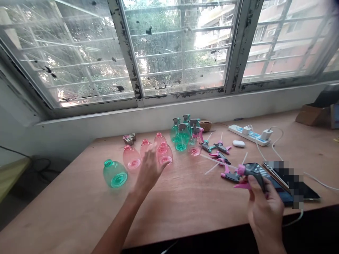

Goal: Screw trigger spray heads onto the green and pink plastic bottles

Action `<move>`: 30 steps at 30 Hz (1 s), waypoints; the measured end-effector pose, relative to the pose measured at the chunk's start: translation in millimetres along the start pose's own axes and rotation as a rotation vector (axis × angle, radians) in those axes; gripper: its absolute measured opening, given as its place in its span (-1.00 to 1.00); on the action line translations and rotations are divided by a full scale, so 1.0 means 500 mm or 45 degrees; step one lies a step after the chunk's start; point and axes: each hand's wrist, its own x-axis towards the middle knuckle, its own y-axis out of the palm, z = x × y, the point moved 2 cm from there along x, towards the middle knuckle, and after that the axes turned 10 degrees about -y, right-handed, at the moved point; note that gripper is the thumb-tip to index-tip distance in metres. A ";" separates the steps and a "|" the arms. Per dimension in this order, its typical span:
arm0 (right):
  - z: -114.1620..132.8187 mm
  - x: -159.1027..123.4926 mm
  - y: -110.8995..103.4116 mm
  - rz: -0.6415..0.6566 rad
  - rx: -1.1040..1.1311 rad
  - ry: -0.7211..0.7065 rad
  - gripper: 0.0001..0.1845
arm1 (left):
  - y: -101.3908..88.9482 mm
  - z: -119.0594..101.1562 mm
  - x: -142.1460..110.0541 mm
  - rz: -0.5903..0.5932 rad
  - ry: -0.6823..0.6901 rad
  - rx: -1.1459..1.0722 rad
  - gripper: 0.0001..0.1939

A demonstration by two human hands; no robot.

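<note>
My right hand (265,201) grips a spray head (253,173) with a pink collar, a pink trigger and a dark body; its thin tube points left. My left hand (150,169) is stretched out, fingers apart, over the pink bottles. Whether it touches one I cannot tell. Around it stand several pink bottles without tops, among them a left one (131,157) and a right one (164,154). Farther left a green bottle (114,173) without a top leans on the table. More spray heads (219,157) with pink or green parts lie loose in the middle.
Several green spray bottles (181,137) and a pink spray bottle (195,143) stand with heads on near the wall. To the right are a power strip (249,135), a white case (238,143), a tablet (284,192) and cables. A cardboard box (308,114) sits far right.
</note>
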 end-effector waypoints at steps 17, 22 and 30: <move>0.031 -0.039 0.020 0.152 -0.088 0.121 -0.56 | 0.081 -0.079 -0.116 0.065 -0.250 -0.457 -0.42; 0.063 -0.037 0.005 0.171 -0.078 0.087 -0.42 | 0.082 -0.083 -0.226 -0.086 -0.727 -0.840 -0.22; 0.070 -0.052 0.007 0.383 -0.373 0.075 -0.43 | 0.056 -0.087 -0.258 -0.441 -0.381 -0.284 -0.42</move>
